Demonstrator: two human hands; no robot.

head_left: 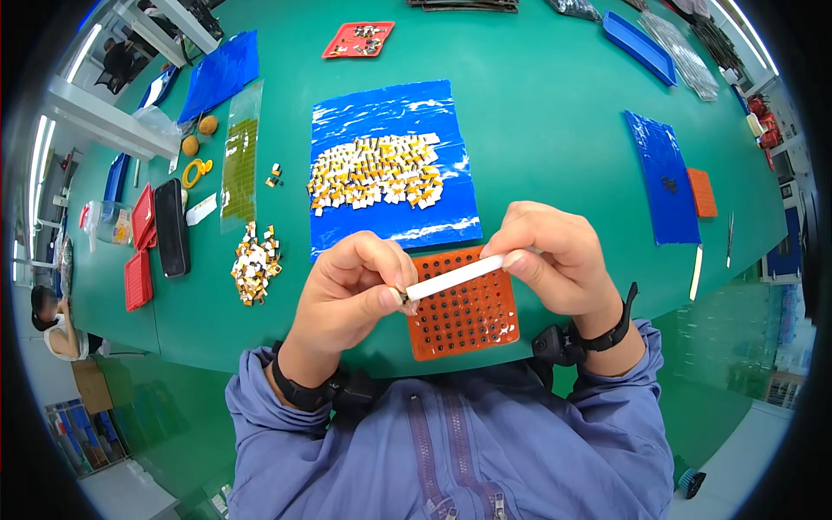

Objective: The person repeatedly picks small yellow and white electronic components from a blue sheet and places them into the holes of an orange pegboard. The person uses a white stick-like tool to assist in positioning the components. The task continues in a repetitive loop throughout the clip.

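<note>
1. Bluish-purple jacket (pixel 459 451) with zips fills the lower middle, its sleeves running up to two wrists with black straps (pixel 620 328).
2. Person's left hand (pixel 351 282) is closed in a pinch, thumb against fingers, gripping a small dark piece (pixel 402 295) at the left end of a white stick (pixel 457 277); whether these fingertips also press on the stick itself, I cannot tell.
3. Person's right hand (pixel 555 260) pinches the stick's other end between thumb and fingers.
4. Held between both hands, the stick slants upward to the right, above an orange tray (pixel 468 350) dotted with rows of small black parts.
5. Beyond the tray, a blue sheet (pixel 381 108) lies on the green table (pixel 555 130), bearing a broad heap of white-and-yellow pieces (pixel 377 173).
6. Left of the left hand sits a smaller pile of similar pieces (pixel 256 266); near it are a greenish strip sheet (pixel 241 160) and a long black case (pixel 174 230).
7. Over to the right, another blue sheet (pixel 656 156) carries a few dark bits (pixel 669 184), with an orange block (pixel 702 192) at its edge and tweezers (pixel 731 238) farther right.
8. At the far side rest a red tray (pixel 334 49) of small parts and a blue tray (pixel 639 48).
</note>
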